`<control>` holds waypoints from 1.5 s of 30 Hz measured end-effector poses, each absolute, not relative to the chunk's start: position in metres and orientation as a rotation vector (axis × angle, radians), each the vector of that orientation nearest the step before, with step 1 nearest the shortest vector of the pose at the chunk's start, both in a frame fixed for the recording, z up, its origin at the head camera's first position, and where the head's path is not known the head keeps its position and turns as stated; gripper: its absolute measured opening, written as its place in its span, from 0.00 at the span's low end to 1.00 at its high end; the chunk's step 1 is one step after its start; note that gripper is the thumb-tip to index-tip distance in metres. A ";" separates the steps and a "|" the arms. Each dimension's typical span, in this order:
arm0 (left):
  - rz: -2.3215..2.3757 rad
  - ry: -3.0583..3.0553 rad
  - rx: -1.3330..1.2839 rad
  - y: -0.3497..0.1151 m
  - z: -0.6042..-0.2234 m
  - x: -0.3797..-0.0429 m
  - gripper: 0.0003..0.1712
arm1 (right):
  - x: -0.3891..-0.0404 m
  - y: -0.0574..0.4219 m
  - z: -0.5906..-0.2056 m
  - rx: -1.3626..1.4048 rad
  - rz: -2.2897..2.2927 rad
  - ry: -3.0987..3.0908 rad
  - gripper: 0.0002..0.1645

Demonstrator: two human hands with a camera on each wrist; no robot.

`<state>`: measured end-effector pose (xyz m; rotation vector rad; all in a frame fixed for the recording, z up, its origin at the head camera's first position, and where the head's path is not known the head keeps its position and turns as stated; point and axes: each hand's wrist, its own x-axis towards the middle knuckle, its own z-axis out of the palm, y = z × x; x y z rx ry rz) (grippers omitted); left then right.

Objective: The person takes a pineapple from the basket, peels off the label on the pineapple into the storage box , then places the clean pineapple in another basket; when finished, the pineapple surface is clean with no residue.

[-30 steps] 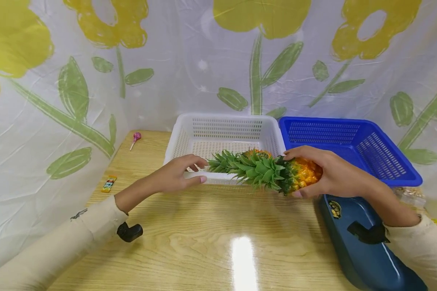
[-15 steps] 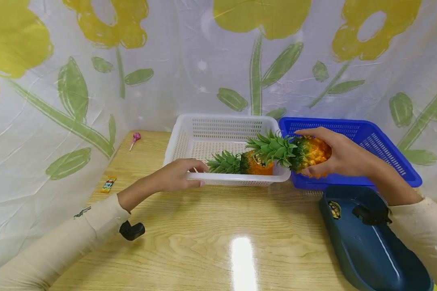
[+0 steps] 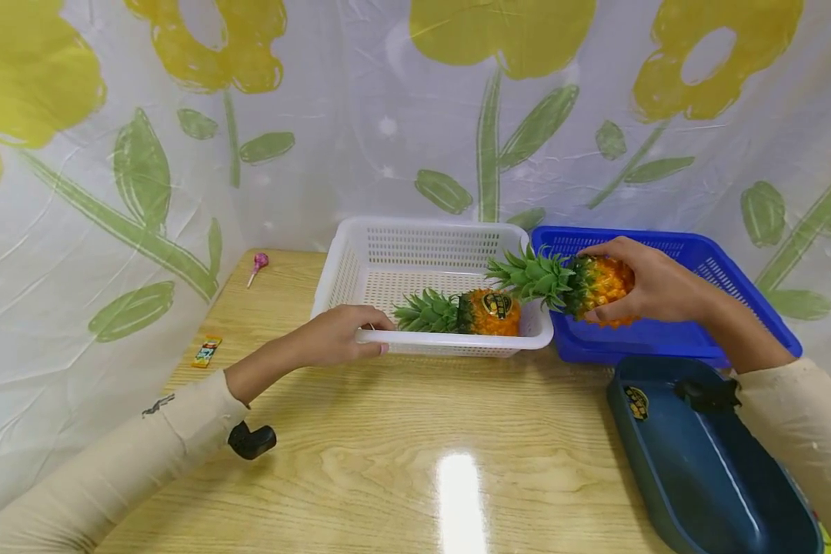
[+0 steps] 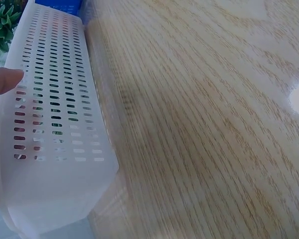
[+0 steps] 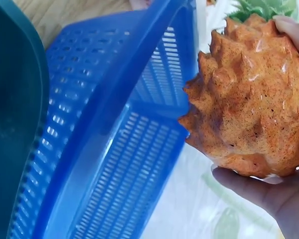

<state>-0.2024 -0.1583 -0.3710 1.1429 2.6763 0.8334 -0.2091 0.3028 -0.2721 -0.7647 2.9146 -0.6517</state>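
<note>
my right hand [image 3: 658,285] is clamped on the orange body of a pineapple [image 3: 575,286], thumb on the near side and fingers over the far side, holding it lengthwise above the blue basket [image 3: 637,338], toward the right of the desk's [image 3: 360,462] back edge. its green crown points left, over the right rim of the white basket [image 3: 443,338]; whether the leaves touch that rim, i cannot tell. my left hand [image 3: 342,335] pinches the white basket's front rim near its left corner, thumb against the outer wall, other fingers over the inside. a second pineapple [image 3: 495,314] lies in there along the front wall, toward the right corner, leaves to the left and a dark label showing. just in front of the blue basket, on the desk's right side, sits a dark teal tub [image 3: 699,462]. a pink lollipop [image 3: 260,261] lies near the desk's back left corner, a small yellow packet [image 3: 207,351] by the left edge. behind the back edge hangs a flowered curtain [image 3: 346,131].
</note>
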 end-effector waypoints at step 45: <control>0.759 2.675 1.063 -0.159 -0.368 -0.199 0.17 | -0.263 0.386 -0.272 -0.604 -0.577 2.856 0.49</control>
